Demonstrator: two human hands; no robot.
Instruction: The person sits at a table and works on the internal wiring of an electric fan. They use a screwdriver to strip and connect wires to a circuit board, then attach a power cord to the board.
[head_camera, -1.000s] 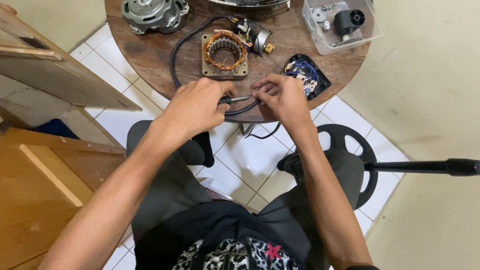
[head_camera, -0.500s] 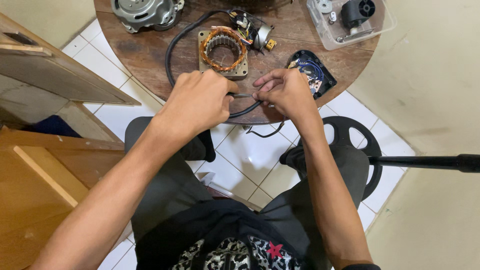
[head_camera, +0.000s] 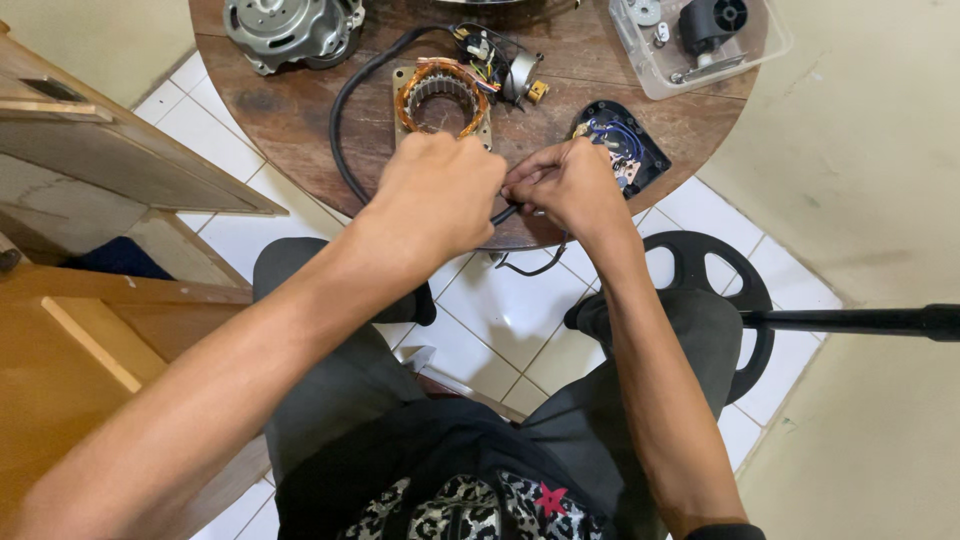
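Thick black rubber power cable (head_camera: 345, 120): loops across the round dark wooden table (head_camera: 300, 110), near end pinched between both hands at the table's front edge. Left hand (head_camera: 440, 195) fisted tight around it. Right hand (head_camera: 570, 185) closed, fingertips gripping the cable end. Copper-wound motor stator (head_camera: 440, 95) lies just behind the knuckles; grey metal motor housing (head_camera: 290, 30) at far left.

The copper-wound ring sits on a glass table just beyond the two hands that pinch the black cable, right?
Not glass: the head view shows a round wooden table. The copper-wound ring does lie just beyond the left hand and right hand, both pinching the black cable.
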